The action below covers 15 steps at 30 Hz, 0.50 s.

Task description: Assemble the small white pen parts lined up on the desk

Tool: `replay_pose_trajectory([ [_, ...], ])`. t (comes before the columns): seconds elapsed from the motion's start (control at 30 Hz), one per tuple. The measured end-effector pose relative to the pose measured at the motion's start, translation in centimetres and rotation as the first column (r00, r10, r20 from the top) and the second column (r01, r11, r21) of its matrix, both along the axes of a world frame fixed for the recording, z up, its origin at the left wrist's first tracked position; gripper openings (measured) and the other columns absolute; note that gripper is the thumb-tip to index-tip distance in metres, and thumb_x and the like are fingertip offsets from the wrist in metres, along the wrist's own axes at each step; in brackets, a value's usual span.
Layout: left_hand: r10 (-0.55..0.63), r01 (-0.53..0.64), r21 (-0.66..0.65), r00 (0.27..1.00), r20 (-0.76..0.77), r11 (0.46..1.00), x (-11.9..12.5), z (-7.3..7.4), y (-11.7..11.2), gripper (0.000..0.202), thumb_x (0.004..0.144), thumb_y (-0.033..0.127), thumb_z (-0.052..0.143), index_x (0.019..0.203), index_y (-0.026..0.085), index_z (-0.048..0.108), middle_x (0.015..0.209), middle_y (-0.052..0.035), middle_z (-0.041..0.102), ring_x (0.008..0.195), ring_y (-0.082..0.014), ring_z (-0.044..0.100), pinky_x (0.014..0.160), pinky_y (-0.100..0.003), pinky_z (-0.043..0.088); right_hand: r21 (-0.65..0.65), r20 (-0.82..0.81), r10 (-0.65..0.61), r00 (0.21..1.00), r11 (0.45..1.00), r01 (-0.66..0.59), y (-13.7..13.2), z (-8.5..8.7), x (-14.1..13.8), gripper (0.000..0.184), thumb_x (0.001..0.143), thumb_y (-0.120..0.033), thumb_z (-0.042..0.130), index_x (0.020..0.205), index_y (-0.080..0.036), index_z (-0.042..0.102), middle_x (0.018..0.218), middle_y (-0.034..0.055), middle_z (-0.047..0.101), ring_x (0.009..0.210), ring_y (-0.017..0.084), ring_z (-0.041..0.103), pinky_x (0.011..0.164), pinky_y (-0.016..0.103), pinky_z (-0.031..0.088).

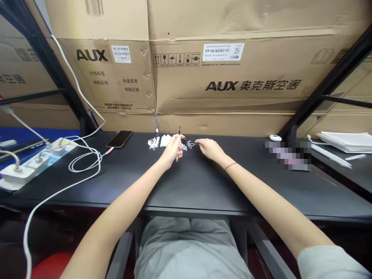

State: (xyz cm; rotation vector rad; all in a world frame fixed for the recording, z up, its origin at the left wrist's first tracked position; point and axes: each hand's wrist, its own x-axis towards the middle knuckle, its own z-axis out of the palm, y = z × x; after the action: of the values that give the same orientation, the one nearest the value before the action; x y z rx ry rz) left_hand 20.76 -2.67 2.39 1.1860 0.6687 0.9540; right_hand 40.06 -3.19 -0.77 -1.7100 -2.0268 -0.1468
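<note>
My left hand (174, 149) is closed around a slim pen-like stick (179, 130) with a dark upper end, held nearly upright; its lower end pokes out below my fingers. My right hand (209, 149) hovers at the table with its fingers bent together, the tips beside a small heap of short, thin grey pieces (190, 144). Whether a piece is between those fingertips is too small to make out. Left of my left hand lie a group of white pieces (165, 140) and a pile of clear and white small parts (153, 143). Dark slender pieces (183, 142) show partly behind my left fingers.
A phone (120, 139) with a white cable (84, 159) lies on the black table (186, 186). A power strip (31, 166) is at the left, a white oval case (275, 138) and a blurred packet (290, 155) at the right. Cardboard (226, 93) walls the back.
</note>
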Motion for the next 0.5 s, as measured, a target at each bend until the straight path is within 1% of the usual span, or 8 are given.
replay_pose_trajectory([
  [0.1, 0.01, -0.01, -0.007, 1.0, -0.007, 1.0, -0.1, 0.0, 0.2, 0.021, 0.095, 0.041, 0.04, 0.089, 0.022, 0.048, 0.056, 0.0088, 0.032, 0.037, -0.0023, 0.025, 0.04, -0.012, 0.026, -0.01, 0.113, 0.038, 0.993, 0.999, -0.037, 0.7, -1.4, 0.0, 0.042, 0.085, -0.003, 0.038, 0.116, -0.015, 0.064, 0.118, 0.0104, 0.066, 0.107, 0.023, 0.062, 0.093, 0.034, 0.047],
  [0.2, 0.005, -0.005, -0.014, 1.0, -0.008, 1.0, -0.1, -0.1, 0.4, 0.021, 0.095, 0.041, 0.041, 0.09, 0.022, 0.048, 0.056, 0.0088, 0.032, 0.037, -0.002, 0.025, 0.04, -0.011, 0.026, -0.032, 0.185, 0.031, 0.982, 0.999, -0.025, 1.2, -1.6, -0.2, 0.04, 0.087, -0.006, 0.038, 0.117, -0.015, 0.063, 0.118, 0.0106, 0.066, 0.106, 0.022, 0.061, 0.092, 0.033, 0.047],
  [0.33, 0.001, -0.001, -0.011, 1.0, -0.017, 1.0, -0.2, -0.1, 0.4, 0.021, 0.097, 0.039, 0.038, 0.091, 0.022, 0.048, 0.056, 0.0086, 0.032, 0.037, -0.002, 0.025, 0.04, -0.011, 0.026, -0.111, 0.305, 0.044, 0.951, 0.994, -0.011, 1.2, -0.7, -0.4, 0.035, 0.09, -0.01, 0.037, 0.112, -0.016, 0.063, 0.115, 0.0116, 0.066, 0.103, 0.022, 0.06, 0.085, 0.03, 0.048],
  [0.43, -0.004, 0.005, 0.004, 0.999, -0.039, 1.0, -0.2, -0.2, 0.5, 0.021, 0.097, 0.038, 0.038, 0.092, 0.022, 0.049, 0.056, 0.0086, 0.032, 0.037, -0.0021, 0.025, 0.04, -0.011, 0.026, -0.163, 0.411, 0.077, 0.908, 0.987, -0.009, 0.8, 0.2, -0.6, 0.032, 0.091, -0.01, 0.036, 0.104, -0.017, 0.065, 0.107, 0.0125, 0.068, 0.098, 0.021, 0.062, 0.078, 0.028, 0.048],
  [0.5, -0.016, 0.017, 0.02, 0.998, -0.063, 1.0, -0.2, -0.3, 0.6, 0.021, 0.096, 0.039, 0.039, 0.092, 0.022, 0.049, 0.056, 0.0087, 0.032, 0.037, -0.0022, 0.025, 0.04, -0.011, 0.026, -0.181, 0.449, 0.089, 0.889, 0.984, -0.007, 0.5, 0.7, -0.7, 0.03, 0.089, -0.008, 0.038, 0.099, -0.016, 0.065, 0.1, 0.0133, 0.069, 0.094, 0.022, 0.063, 0.076, 0.029, 0.048],
])
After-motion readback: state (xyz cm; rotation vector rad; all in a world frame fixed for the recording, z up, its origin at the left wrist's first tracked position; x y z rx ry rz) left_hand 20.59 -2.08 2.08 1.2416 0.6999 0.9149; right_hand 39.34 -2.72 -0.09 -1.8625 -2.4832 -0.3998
